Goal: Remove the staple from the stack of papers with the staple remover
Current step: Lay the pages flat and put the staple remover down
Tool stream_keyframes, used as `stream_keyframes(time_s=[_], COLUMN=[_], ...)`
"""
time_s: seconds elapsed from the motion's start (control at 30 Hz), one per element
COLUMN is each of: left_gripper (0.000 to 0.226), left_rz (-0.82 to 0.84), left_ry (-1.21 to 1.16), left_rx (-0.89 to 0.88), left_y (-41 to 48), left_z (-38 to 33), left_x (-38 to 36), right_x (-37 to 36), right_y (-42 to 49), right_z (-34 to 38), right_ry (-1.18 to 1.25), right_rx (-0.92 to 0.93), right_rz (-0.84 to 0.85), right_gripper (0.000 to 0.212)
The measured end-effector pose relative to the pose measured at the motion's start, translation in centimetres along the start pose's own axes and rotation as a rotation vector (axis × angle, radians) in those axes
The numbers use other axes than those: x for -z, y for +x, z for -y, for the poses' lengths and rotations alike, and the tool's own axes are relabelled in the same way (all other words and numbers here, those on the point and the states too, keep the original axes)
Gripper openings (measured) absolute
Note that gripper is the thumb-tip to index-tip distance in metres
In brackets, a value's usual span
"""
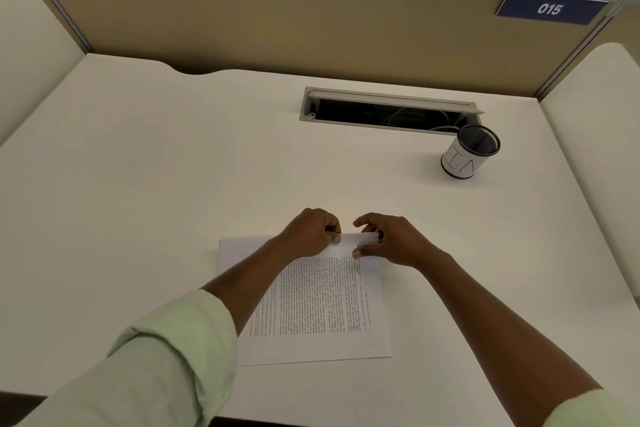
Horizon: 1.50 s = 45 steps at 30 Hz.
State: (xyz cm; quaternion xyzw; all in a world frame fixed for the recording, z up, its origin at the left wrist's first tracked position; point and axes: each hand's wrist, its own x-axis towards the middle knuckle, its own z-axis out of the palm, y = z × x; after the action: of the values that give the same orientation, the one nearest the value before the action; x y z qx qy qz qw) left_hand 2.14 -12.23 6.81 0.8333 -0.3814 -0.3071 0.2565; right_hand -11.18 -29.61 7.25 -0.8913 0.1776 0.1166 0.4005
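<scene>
A stack of printed papers (pixel 322 308) lies flat on the white desk (pixel 173 184), near its front edge. My left hand (pixel 311 230) presses on the far edge of the stack, thumb and fingers pinched at the top sheet. My right hand (pixel 391 241) sits at the stack's far right corner, fingers curled around a small white staple remover (pixel 363 238) with a blue part showing under it. The remover rests against the paper's top edge. The staple itself is too small or hidden to see.
A black mesh cup (pixel 469 151) with a white paper label stands at the right, beside an open cable slot (pixel 388 111) in the desk. Tan partition walls enclose the desk on three sides; a blue "015" sign (pixel 550 8) hangs top right.
</scene>
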Motion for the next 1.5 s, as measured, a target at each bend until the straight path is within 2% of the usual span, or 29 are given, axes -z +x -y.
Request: stream_keyframes(time_s=[0.3,0.57,1.2,1.5], left_gripper=[0.011,0.011,0.011,0.011], left_rz=[0.002,0.013,0.018,0.017], left_ry=[0.023,0.046,0.043,0.035], left_rx=[-0.009,-0.012,-0.045,-0.047], left_y=[-0.01,-0.06,0.06,0.15], left_z=[-0.21,-0.51,-0.72,-0.71], left_x=[-0.02,0.11,0.01,-0.26], right_x=[-0.19,0.15,0.40,0.44], right_y=[0.23,0.41,0.39,0.24], right_z=[0.86,1.00,0.63,0.57], right_ry=[-0.049,-0.082,-0.089,-0.096], right_rx=[0.024,0.041,0.028,0.035], right_rz=[0.010,0.045,0.003,-0.015], right_gripper=[0.035,0.034,0.021,0.023])
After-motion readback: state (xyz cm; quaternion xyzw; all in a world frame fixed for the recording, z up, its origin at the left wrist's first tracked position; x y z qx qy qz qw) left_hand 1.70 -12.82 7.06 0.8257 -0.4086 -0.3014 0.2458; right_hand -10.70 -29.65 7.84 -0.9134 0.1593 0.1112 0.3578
